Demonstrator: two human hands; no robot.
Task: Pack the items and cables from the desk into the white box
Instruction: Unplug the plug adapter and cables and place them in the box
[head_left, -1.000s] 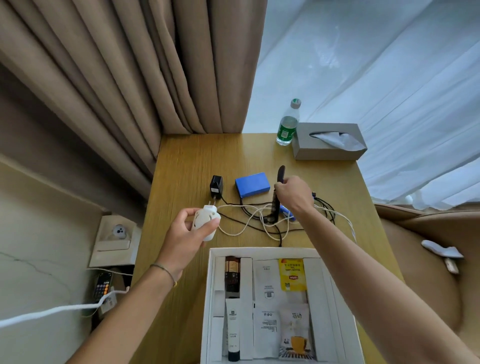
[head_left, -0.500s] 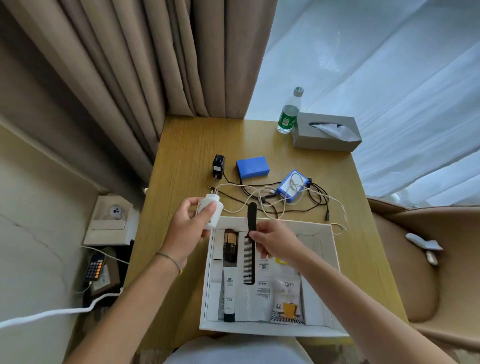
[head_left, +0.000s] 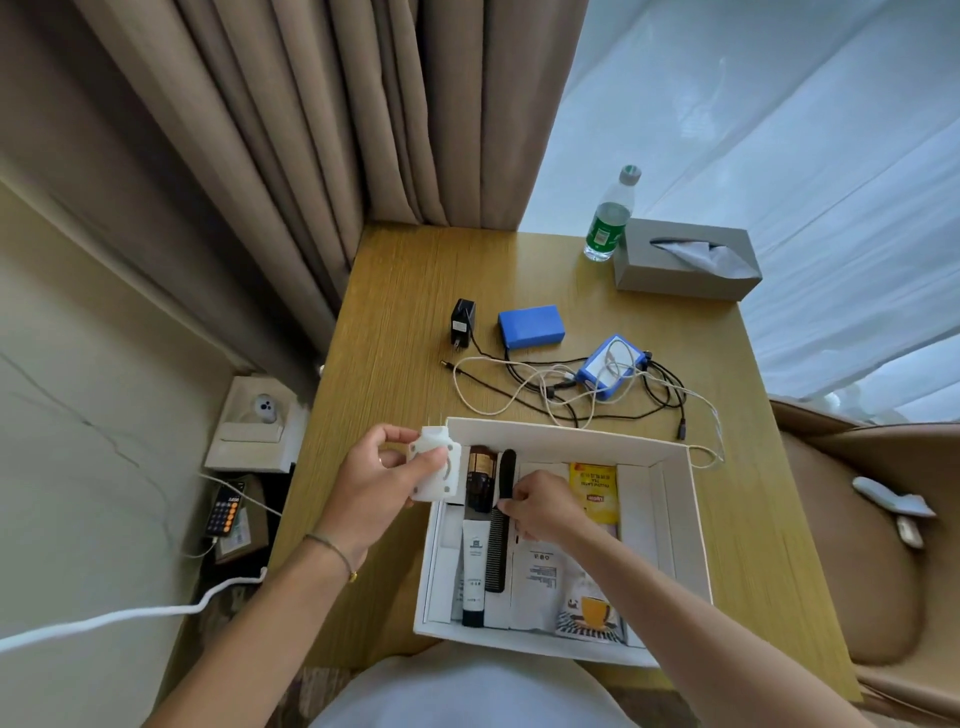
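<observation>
The white box (head_left: 684, 525) sits at the desk's near edge, holding a dark bottle, a tube and sachets. My right hand (head_left: 540, 506) pinches a black comb (head_left: 500, 525) that lies lengthwise inside the box. Over the box's left rim, my left hand (head_left: 376, 480) grips a white plug adapter (head_left: 435, 470). Behind the box on the desk lie a black charger (head_left: 462, 323), a blue pack (head_left: 531, 326), a blue-and-white device (head_left: 609, 367) and tangled white and black cables (head_left: 524, 387).
A water bottle (head_left: 609, 218) and a grey tissue box (head_left: 685, 260) stand at the desk's far right. Beige curtains hang behind. A low shelf with a phone (head_left: 224, 512) is at the left, a tan chair (head_left: 883, 545) at the right.
My right hand carried the comb from the cable pile into the box and lowered it flat. My left hand brought the adapter nearer to the box's left rim.
</observation>
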